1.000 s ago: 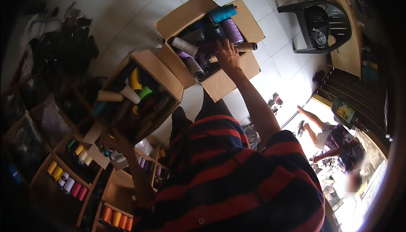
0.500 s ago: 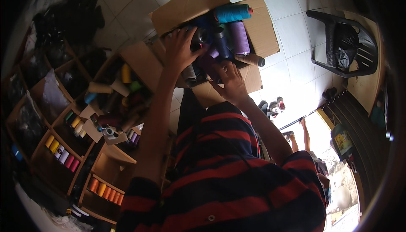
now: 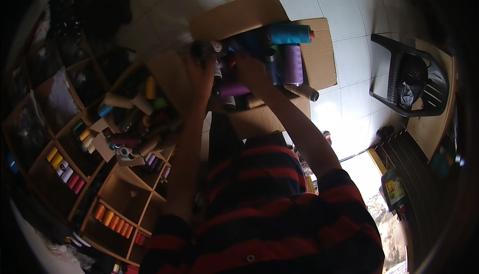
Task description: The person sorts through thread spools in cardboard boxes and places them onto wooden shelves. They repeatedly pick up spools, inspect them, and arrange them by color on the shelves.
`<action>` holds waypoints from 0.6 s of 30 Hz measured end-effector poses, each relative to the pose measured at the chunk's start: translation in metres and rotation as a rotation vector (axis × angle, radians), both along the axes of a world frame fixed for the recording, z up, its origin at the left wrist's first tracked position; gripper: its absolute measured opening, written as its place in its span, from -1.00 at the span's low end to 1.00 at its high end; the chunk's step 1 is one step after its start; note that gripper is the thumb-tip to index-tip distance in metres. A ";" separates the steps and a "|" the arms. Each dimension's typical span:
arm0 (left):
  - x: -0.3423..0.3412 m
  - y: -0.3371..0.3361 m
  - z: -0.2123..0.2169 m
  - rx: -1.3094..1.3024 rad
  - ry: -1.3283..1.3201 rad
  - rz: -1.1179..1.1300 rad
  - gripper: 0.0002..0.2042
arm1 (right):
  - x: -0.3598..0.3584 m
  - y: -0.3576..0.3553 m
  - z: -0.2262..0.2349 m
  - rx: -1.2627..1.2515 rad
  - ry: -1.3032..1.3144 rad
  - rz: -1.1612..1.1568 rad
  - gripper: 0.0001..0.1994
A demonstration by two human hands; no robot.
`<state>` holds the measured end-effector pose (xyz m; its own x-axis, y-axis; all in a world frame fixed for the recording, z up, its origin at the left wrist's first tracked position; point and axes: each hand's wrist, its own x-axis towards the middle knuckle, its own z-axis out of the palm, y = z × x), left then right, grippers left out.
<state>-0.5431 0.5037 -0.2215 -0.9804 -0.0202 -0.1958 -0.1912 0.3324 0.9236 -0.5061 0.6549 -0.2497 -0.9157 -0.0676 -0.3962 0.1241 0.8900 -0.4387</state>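
An open cardboard box [image 3: 319, 49] holds several large thread spools. My left hand [image 3: 199, 72], blurred, is at the box's left side, closed on a black thread spool [image 3: 202, 49] whose pale end faces right. My right hand [image 3: 252, 72] reaches down into the box; its fingers are lost in shadow, beside a purple spool [image 3: 234, 88]. To its right stand a dark blue spool [image 3: 272, 67] and a lilac spool [image 3: 293, 64]. A turquoise spool [image 3: 289, 34] lies across the far right corner, and a brown spool [image 3: 302, 92] rests over the near right edge.
A second box with mixed spools and cones [image 3: 142, 103] stands to the left. Wooden shelving [image 3: 115, 194] with rows of coloured spools fills the lower left. A black plastic chair [image 3: 394, 74] holding a black bag stands at the right on the tiled floor [image 3: 349, 19].
My left hand has lifted a black spool toward the box's left rim. My right hand has moved left and deeper among the spools. The view has shifted, so the box sits lower.
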 end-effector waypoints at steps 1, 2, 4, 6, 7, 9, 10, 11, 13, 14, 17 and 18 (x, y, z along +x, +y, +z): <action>0.002 0.002 0.001 0.038 0.005 0.072 -0.47 | -0.004 -0.009 -0.004 0.041 0.002 -0.009 -0.68; 0.004 0.004 0.001 0.076 0.010 0.143 -0.48 | -0.005 -0.018 -0.010 0.081 0.005 -0.019 -0.69; 0.008 0.007 -0.001 0.142 0.009 0.276 -0.50 | -0.008 -0.023 -0.016 0.111 -0.022 -0.038 -0.69; 0.010 0.010 -0.004 0.199 -0.003 0.380 -0.50 | -0.009 -0.021 -0.019 0.092 -0.081 -0.076 -0.67; 0.013 0.008 -0.007 0.281 -0.019 0.445 -0.51 | -0.011 -0.019 -0.004 0.058 -0.068 -0.063 -0.66; 0.017 0.005 -0.013 0.447 -0.049 0.569 -0.55 | -0.011 -0.010 0.030 -0.010 -0.044 -0.045 -0.63; 0.018 0.001 -0.014 0.485 -0.098 0.639 -0.56 | -0.004 -0.005 0.041 -0.040 0.008 -0.055 -0.60; 0.018 -0.002 -0.014 0.525 -0.144 0.710 -0.57 | 0.004 0.001 0.051 -0.070 0.059 -0.064 -0.57; 0.023 -0.010 -0.022 0.551 -0.117 0.760 -0.58 | 0.023 0.011 0.061 -0.106 0.108 -0.068 -0.55; 0.028 -0.014 -0.033 0.535 -0.048 0.741 -0.59 | 0.032 0.015 0.063 -0.109 0.103 -0.063 -0.55; 0.023 -0.008 -0.014 0.573 -0.090 0.689 -0.59 | 0.040 0.026 0.066 -0.089 0.072 -0.001 -0.54; 0.021 -0.006 -0.004 0.601 -0.144 0.672 -0.59 | 0.039 0.028 0.066 -0.079 0.060 0.026 -0.54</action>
